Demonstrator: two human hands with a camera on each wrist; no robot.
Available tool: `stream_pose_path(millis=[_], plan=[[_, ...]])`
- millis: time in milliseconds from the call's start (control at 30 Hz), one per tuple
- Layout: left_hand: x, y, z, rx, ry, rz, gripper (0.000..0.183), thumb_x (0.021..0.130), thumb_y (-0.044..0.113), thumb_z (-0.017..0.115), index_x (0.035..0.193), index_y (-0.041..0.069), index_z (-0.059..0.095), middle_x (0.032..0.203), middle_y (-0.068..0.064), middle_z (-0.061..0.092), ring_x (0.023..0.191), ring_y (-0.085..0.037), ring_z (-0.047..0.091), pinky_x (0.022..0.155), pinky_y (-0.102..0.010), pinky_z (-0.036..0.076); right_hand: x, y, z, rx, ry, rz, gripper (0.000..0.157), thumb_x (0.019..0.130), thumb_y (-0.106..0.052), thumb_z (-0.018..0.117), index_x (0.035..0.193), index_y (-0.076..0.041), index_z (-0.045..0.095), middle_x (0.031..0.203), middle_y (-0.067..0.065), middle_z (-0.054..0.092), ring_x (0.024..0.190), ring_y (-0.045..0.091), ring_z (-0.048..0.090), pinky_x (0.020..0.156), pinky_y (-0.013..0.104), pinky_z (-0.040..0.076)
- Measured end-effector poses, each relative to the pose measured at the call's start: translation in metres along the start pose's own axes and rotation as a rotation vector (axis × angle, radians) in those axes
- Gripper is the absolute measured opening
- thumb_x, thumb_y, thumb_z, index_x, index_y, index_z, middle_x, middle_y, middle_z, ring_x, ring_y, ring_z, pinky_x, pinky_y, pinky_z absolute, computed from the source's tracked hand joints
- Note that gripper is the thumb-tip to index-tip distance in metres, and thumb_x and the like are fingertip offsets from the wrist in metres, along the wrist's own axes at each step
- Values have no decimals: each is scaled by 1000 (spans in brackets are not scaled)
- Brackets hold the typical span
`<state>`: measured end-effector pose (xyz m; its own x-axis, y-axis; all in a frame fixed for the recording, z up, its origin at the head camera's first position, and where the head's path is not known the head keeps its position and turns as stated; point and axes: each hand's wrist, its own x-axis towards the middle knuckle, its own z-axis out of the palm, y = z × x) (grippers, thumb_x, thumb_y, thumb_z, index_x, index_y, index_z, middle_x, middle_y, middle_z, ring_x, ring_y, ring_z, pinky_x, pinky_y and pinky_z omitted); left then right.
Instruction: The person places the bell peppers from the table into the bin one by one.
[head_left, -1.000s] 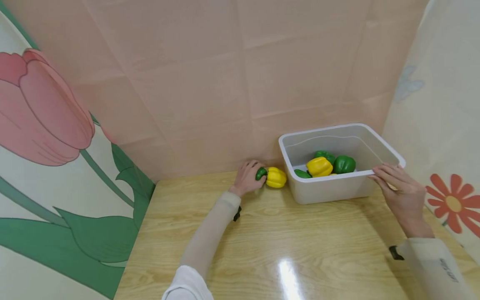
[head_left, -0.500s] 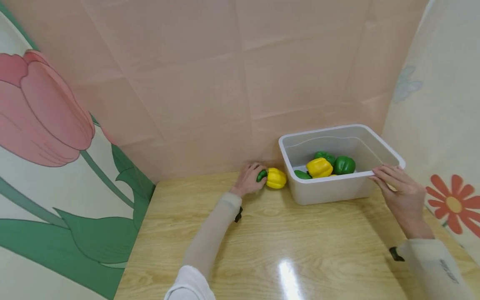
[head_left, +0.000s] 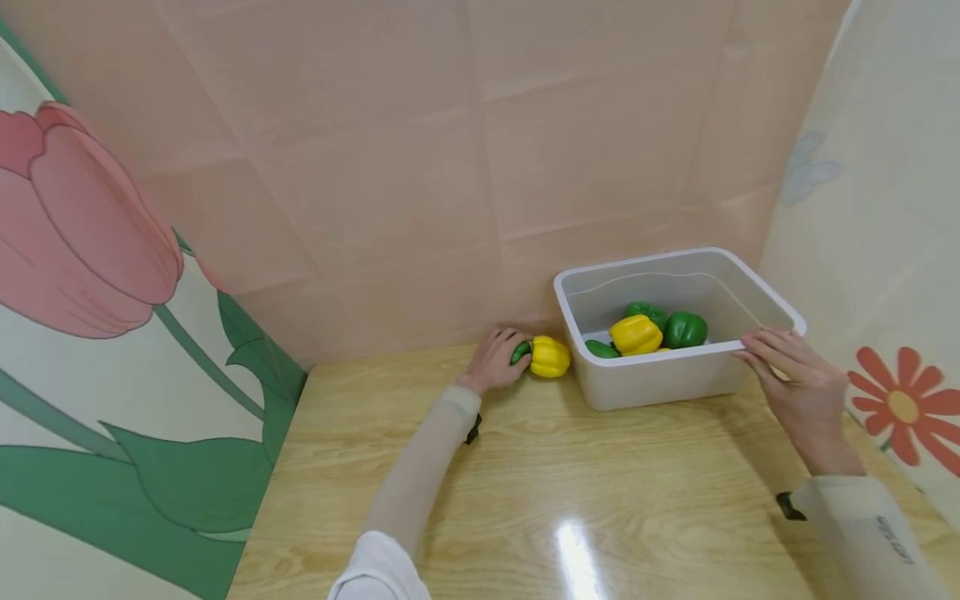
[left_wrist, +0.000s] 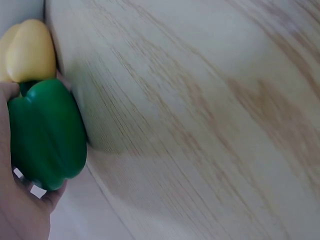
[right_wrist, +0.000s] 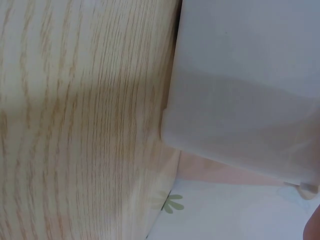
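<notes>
My left hand (head_left: 497,359) curls its fingers round a green bell pepper (left_wrist: 49,134) at the back of the wooden table. Most of that pepper is hidden behind the hand in the head view. Right beside it, a yellow bell pepper (head_left: 550,357) lies against the left end of a light grey bin (head_left: 660,379). My right hand (head_left: 801,385) pinches the bin's front rim near its right corner, thumb outside. Inside the bin are a yellow bell pepper (head_left: 636,335), a green one (head_left: 686,330), another green one (head_left: 647,313) and a smooth green piece (head_left: 602,349), partly hidden.
A pinkish sheet (head_left: 375,192) hangs along the table's back edge. Printed panels with a large tulip (head_left: 105,217) on the left and a red flower (head_left: 903,406) on the right flank the wooden table (head_left: 525,483).
The left hand and the green bell pepper have shifted very slightly toward the front. The right hand keeps its hold on the bin's rim, and the bin stays put.
</notes>
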<state>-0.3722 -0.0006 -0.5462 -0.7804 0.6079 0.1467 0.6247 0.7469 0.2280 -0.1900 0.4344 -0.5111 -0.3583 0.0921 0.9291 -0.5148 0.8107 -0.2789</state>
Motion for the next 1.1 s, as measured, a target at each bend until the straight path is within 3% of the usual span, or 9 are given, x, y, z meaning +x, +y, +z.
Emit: stream_pose_path(millis=[367,833,1100], plan=[[-4,1,-3,38,-14,13,48,112,44,50,153,22,56,151,-5,58,141,-27,52,118,-44,43,2,0,-1,-5,0,-4,20,87,-11,88,104,-3,85,107,22,80,122,11,73,116,40,48],[-10,-6,1,108,34,60,44,112,44,50,149,22,62,141,-3,63,132,-27,56,113,-44,46,-1,3,-2,-19,-20,8,21,87,-12,89,106,-5,85,109,21,80,123,9,71,117,41,47],[-13,-5,-3,101,68,92,39,111,35,54,144,19,66,139,-4,66,126,-25,59,110,-44,44,-1,3,-1,-12,-15,7,21,88,-16,88,106,-4,85,109,21,80,123,8,71,117,39,47]])
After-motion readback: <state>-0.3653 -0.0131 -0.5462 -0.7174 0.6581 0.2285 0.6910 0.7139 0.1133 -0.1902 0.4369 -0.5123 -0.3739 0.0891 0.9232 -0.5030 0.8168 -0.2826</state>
